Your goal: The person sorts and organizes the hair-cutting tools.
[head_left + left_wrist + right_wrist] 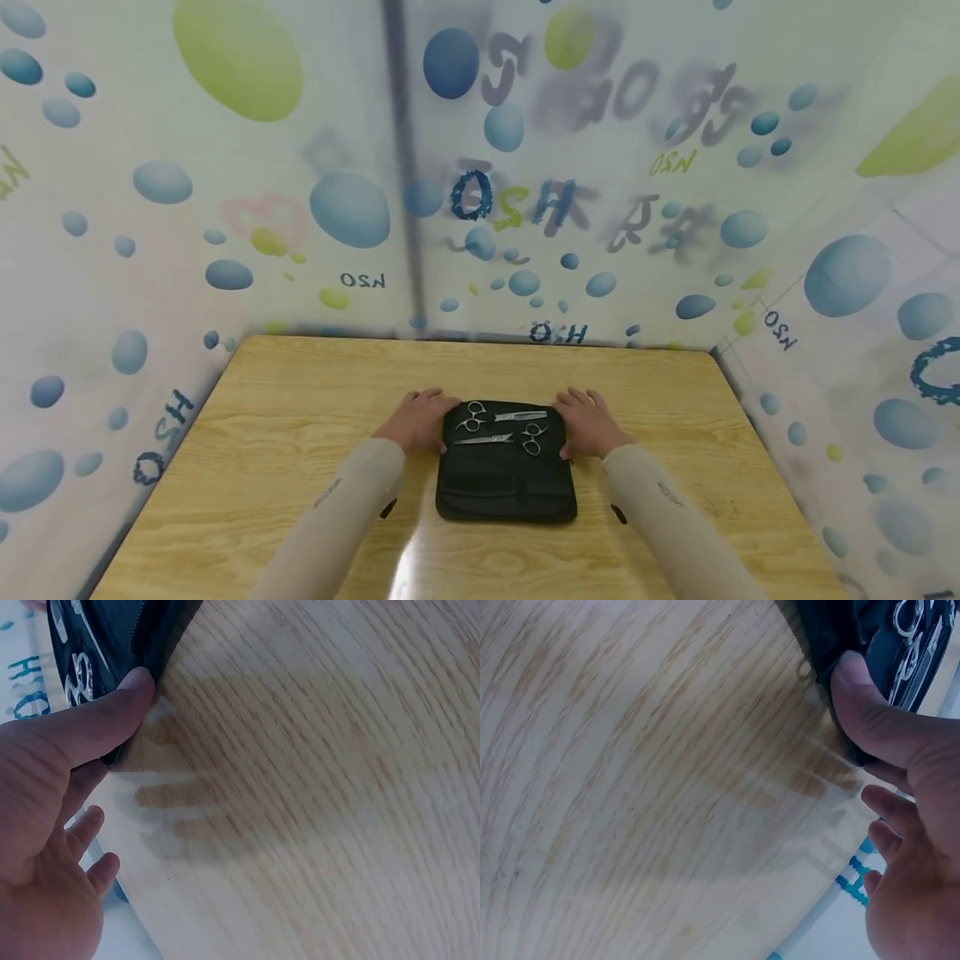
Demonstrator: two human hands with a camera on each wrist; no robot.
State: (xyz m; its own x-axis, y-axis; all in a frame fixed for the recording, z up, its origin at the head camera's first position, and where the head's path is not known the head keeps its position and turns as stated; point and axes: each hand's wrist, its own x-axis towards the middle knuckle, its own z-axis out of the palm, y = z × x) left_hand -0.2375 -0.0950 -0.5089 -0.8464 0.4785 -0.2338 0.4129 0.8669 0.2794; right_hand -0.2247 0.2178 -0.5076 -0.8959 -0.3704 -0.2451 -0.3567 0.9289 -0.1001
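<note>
On the wooden tabletop (pixel 300 383), the left hand (pixel 422 419) and right hand (pixel 591 422) pinch a black case (pixel 495 467) by its left and right edges; two silver scissors (pixel 501 438) lie on its far half.

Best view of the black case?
Head: the black case is fully in frame, with left hand and right hand covering only edges. Left and right wrist views each show just a cropped part, at that hand.
</note>
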